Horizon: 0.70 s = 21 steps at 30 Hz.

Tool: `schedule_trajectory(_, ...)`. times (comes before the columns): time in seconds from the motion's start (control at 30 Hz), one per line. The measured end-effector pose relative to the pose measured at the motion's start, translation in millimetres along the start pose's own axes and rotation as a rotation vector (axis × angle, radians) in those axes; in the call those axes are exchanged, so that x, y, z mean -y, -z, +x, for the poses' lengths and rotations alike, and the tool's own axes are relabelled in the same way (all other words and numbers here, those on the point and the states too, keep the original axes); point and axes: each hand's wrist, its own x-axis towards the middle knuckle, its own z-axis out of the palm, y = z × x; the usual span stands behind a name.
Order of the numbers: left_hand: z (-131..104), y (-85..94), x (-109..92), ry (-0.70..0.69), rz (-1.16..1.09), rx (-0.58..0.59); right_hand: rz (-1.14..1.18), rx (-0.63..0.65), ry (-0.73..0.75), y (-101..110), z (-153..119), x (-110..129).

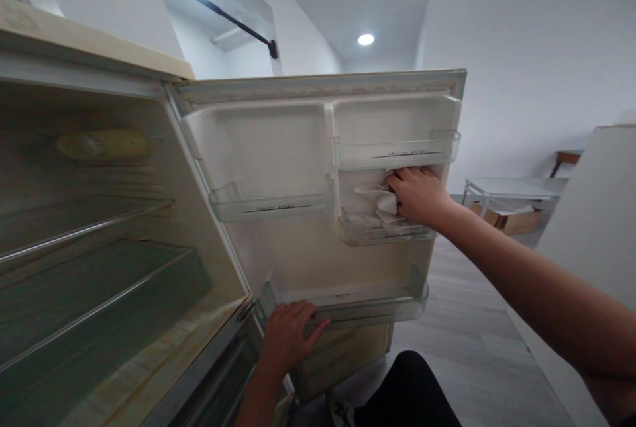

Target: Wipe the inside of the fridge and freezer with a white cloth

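Observation:
My right hand [417, 194] reaches into the middle right door bin [387, 235] of the open fridge door. Its fingers are closed on a crumpled white cloth [378, 200], whose loose end hangs down into that bin. Just above the hand sits the upper right clear bin [370, 153]. Down low, my left hand [288, 337] grips the rim of the wide bottom door bin [372, 310] near its left end. The fingers hook over the edge and the thumb lies along the front.
At left, the fridge interior has glass shelves [119, 215] and yellowed walls. Another clear bin [273, 206] is on the door's left half. A lower door [342, 357] stands open underneath. Behind, a white table [514, 187] stands over a cardboard box [519, 220]. My knee [410, 390] is below.

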Motion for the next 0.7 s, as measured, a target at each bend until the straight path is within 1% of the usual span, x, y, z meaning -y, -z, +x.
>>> schedule_trajectory(0.47, 0.5, -0.7, 0.9, -0.006, 0.035, 0.005, 0.048, 0.01, -0.014, -0.7, -0.5, 0.5)
schedule_trajectory(0.7, 1.7, 2.1, -0.6, -0.006, 0.024, -0.002, 0.058, 0.013, -0.021, -0.1, -0.7, 0.8)
